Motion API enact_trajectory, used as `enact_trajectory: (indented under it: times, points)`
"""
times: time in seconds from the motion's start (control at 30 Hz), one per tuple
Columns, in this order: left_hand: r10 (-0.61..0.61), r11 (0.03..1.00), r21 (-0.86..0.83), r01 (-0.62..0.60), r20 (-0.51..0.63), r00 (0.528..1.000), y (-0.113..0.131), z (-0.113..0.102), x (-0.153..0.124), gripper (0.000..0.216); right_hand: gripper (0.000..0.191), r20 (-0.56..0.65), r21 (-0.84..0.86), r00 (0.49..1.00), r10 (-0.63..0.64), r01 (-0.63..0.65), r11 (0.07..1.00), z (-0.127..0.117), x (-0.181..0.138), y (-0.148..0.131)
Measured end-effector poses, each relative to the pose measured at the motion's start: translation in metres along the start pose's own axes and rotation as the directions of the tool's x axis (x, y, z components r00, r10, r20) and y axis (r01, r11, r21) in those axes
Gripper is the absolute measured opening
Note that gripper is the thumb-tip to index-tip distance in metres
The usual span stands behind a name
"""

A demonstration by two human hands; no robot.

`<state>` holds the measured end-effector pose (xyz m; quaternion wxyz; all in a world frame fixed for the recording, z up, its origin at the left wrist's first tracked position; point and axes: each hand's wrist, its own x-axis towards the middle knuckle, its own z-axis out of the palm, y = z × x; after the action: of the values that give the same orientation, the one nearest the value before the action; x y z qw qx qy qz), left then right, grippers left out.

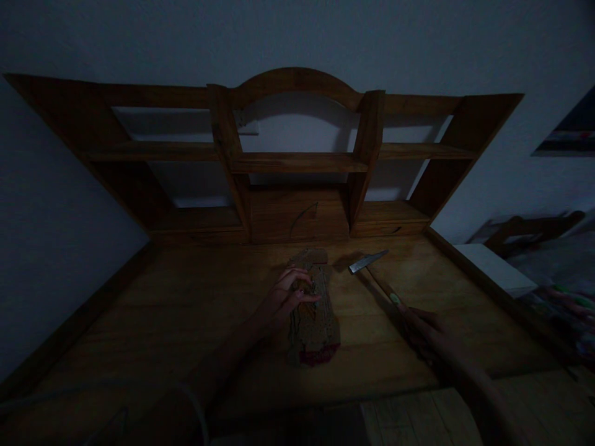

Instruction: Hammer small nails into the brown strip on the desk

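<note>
My right hand (pixel 425 334) is closed around the wooden handle of a hammer (pixel 381 285). Its metal head is raised a little above the desk, to the right of a rough brown slab (pixel 320 328) with a dark red end. Over the middle of that slab, my left hand (pixel 288 292) has its fingers curled and its thumb brought toward them. Something small and pale shows at the fingertips, too dim to name. Small yellowish pieces lie on the slab just below the thumb.
A wooden desk (pixel 209 297) bears the slab. Along its back stands a wooden shelf unit (pixel 297 162) with an arched top, against the wall. A raised rim (pixel 483 291) edges the desk's right side. Beyond it are a white surface (pixel 497 266) and a wooden chair back (pixel 525 228).
</note>
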<state>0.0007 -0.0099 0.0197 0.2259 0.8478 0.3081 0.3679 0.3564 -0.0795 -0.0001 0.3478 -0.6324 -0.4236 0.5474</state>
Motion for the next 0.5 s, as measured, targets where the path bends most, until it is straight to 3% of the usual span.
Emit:
enact_trajectory:
  times: [0.33,0.5]
  points:
    - [0.031,0.997,0.075,-0.029,-0.024,0.999,-0.0042,0.0038,-0.0014,0.047,0.042,0.013,-0.032,0.999,-0.048,0.048,0.998,-0.0011,0.003,0.0015]
    - [0.016,1.0,0.012,-0.016,-0.029,0.999,-0.0028,0.0027,-0.0029,0.05,0.043,0.006,-0.026,0.999,-0.051,0.051,0.998,-0.0001,0.002,0.0023]
